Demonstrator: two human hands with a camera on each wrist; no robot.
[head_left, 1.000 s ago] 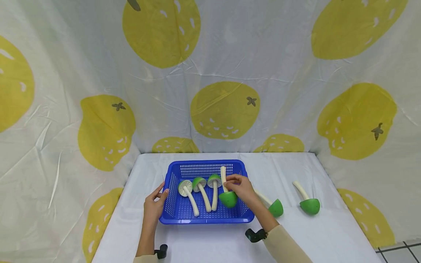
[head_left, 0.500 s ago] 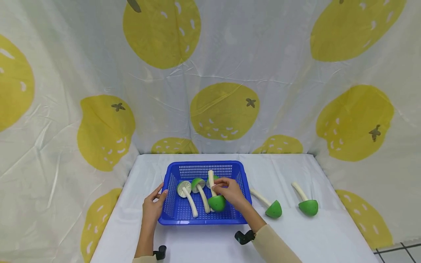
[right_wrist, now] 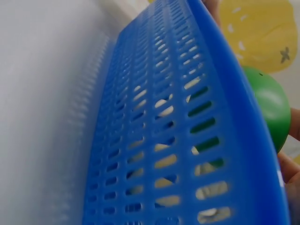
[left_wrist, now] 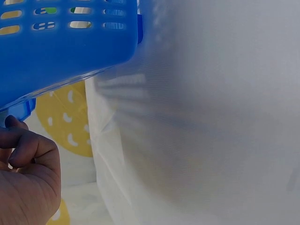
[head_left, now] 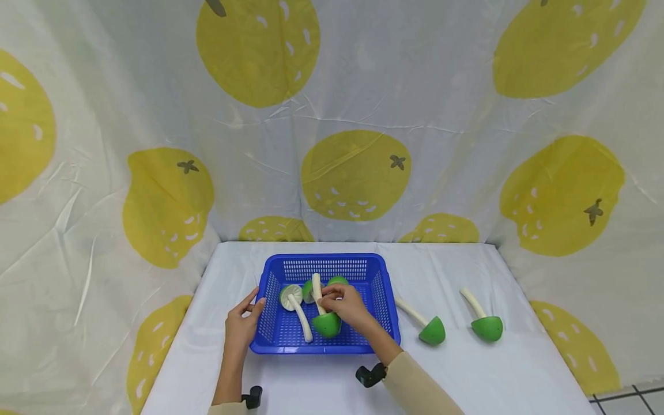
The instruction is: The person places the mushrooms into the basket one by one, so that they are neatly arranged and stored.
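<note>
The right hand (head_left: 350, 305) pinches a green-capped mushroom (head_left: 327, 326) by the stem over the blue basket (head_left: 327, 350), the left hand (head_left: 242, 325) grips that basket's left edge, and two more mushrooms (head_left: 433, 332) lie toward the tabletop's (head_left: 510, 374) right edge.

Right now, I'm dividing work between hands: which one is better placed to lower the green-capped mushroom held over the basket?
Probably the right hand: it pinches that mushroom over the basket, while the left hand grips the basket's edge.

Plain beige sleeves (head_left: 422, 387), small black cameras (head_left: 369, 376), one per wrist
</note>
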